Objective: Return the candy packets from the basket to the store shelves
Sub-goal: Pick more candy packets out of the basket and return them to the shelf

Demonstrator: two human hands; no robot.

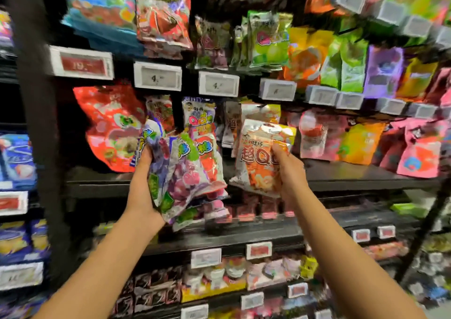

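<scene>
Left hand point(142, 189) fingers grip a bunch of purple packets point(188, 172) from below; right hand point(289, 172) pinches an orange packet point(258, 162) before the shelf point(366, 172).

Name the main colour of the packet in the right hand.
Orange and white with silver edges, on the crinkly foil candy packet; head view shows it best.

We faced dark shelving point(366, 172) packed with bright snack bags, tier above tier, with a black upright post point(36, 113) at its left end. White price labels point(158, 76) lined the shelf edges, one red-faced label point(81, 65) among them. Another rack of blue packets point(15, 159) stood beyond the post. The picture was motion-blurred.
</scene>
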